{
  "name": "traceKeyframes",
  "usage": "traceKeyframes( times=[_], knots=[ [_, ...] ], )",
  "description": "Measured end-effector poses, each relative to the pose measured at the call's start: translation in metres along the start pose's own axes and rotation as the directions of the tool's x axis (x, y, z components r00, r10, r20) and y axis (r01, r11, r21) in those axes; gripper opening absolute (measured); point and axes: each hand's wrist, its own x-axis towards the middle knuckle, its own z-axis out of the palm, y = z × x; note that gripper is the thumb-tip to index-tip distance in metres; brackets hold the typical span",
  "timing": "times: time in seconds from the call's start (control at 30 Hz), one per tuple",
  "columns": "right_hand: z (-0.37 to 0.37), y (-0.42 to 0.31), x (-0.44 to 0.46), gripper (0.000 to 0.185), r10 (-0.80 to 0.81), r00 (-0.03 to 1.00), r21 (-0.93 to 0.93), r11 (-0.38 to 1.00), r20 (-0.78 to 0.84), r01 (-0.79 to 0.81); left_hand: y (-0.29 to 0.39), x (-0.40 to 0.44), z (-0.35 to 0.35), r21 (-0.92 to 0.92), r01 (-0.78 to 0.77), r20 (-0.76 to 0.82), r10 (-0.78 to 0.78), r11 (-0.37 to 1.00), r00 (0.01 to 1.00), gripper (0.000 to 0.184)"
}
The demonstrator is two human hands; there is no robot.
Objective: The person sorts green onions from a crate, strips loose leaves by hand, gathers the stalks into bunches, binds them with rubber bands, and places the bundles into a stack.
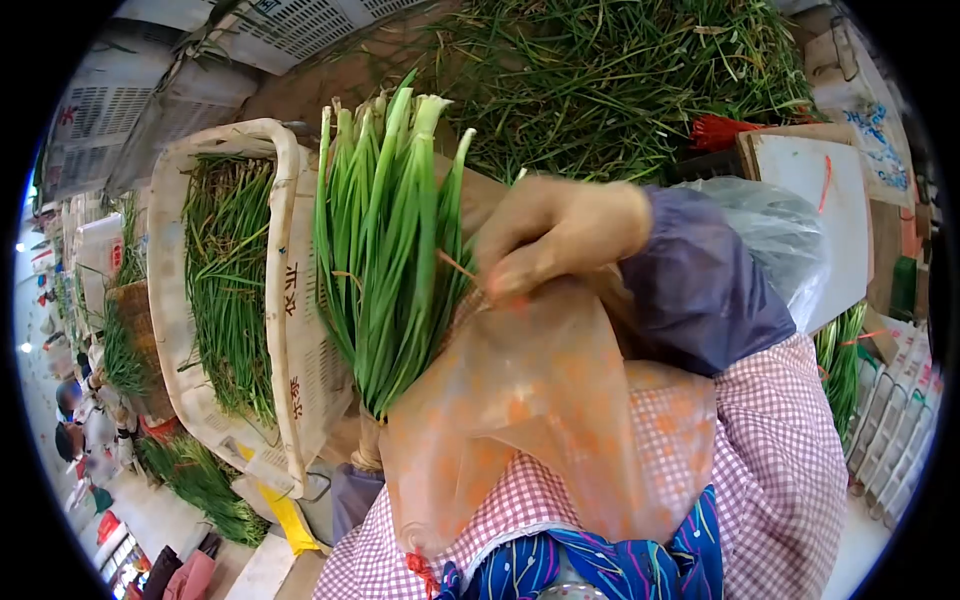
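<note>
The bunch (385, 250) is held w/ its pale ends up, tips down toward the lap, just right of the crate (283, 340); prob. kept so the stalks hang together. The L hand (368, 456) is mostly hidden at the bunch's lower end, so its grip can't be told; support from below is likely. By the R hand (570, 225), blurred & close on the bunch's right, a thin strand (457, 264) seems pinched betw. closed fingers & thumb, apparently held taut from the bunch's side. The sheet (510, 410) is spread below & right of the bunch, over the apron (780, 430), presumably to keep the cloth clean. Loose greens (600, 80) are heaped beyond the bunch, prob. for easy reach.
</note>
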Motion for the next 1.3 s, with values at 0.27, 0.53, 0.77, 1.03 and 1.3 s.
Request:
traceKeyframes(
  times=[0.27, 0.53, 0.77, 1.03, 1.3],
  knots=[
    [-0.056, -0.005, -0.09, 0.029, -0.514, 0.405, 0.153, 0.464, -0.756, 0.873, 0.023, 0.001, 0.01, -0.066, -0.027, 0.026, 0.029, 0.997, 0.999, 0.05],
    [0.011, -0.001, 0.013, 0.022, -0.642, 0.575, -0.835, 0.53, -0.508, -0.145, 0.053, -0.002, 0.014, -0.174, -0.015, 0.016, 0.018, 0.985, 1.0, 0.061],
    [0.071, -0.002, 0.072, 0.018, -0.265, 0.754, -0.623, 0.746, -0.601, -0.234, 0.078, -0.003, 0.013, -0.201, 0.013, 0.01, -0.011, 0.98, 1.0, 0.068],
    [0.024, -0.037, 0.007, 0.007, -0.23, 0.832, 0.47, 0.736, -0.504, 0.488, 0.075, 0.0, -0.002, -0.062, 0.076, 0.154, -0.066, 0.995, 0.986, 0.075],
    [-0.096, 0.007, -0.104, 0.024, -0.18, 0.238, -0.274, 0.843, -0.955, -0.463, 0.094, 0.002, 0.009, -0.134, -0.023, 0.167, 0.045, 0.991, 0.985, 0.075]
  ],
)
